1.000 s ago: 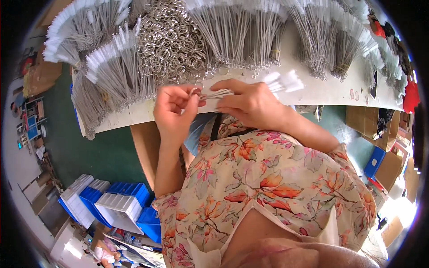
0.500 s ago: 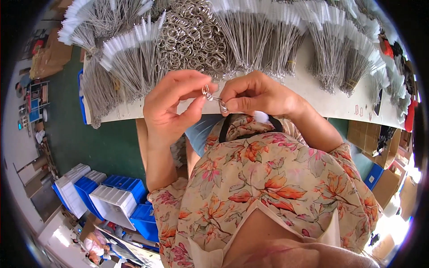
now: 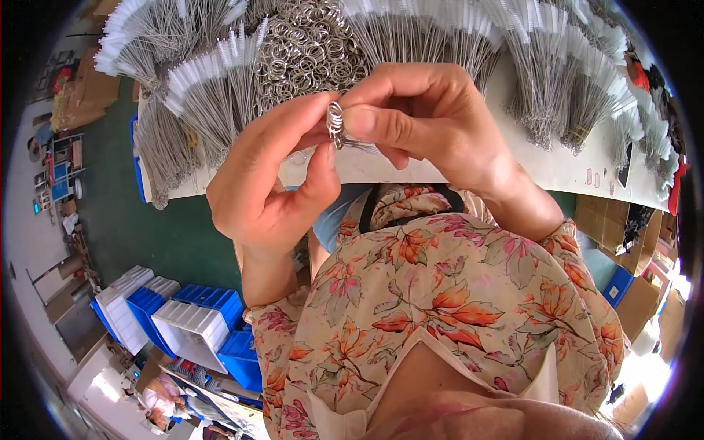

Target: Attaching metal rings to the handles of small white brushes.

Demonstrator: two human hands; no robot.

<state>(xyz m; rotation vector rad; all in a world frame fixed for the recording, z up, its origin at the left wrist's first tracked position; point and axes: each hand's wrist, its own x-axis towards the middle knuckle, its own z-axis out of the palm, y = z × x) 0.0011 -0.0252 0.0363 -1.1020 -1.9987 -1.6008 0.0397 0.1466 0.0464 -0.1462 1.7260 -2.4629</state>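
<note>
Both of my hands meet above the table's near edge, around a small bunch of shiny metal rings (image 3: 335, 121). My left hand (image 3: 268, 172) is closed on the rings, with the index fingertip above them and the thumb below. My right hand (image 3: 440, 117) presses the bunch from the right between thumb and curled fingers. Thin wire stems (image 3: 361, 147) run out under the right fingers, so the right hand seems to hold wire-handled brushes too; their bristle ends are hidden. Behind my hands lies a heap of loose metal rings (image 3: 312, 55).
Bundles of white-bristled wire brushes (image 3: 220, 81) lie left of the ring heap, with more brush bundles (image 3: 543, 81) to the right on the pale table (image 3: 587, 176). Blue and white plastic bins (image 3: 191, 323) stand lower left. Cardboard boxes (image 3: 598, 224) sit at right.
My right hand has moved up and left, turning, and the rings now sit upright between both hands. The left hand has shifted slightly left. A white bristle tip below the right hand is out of sight.
</note>
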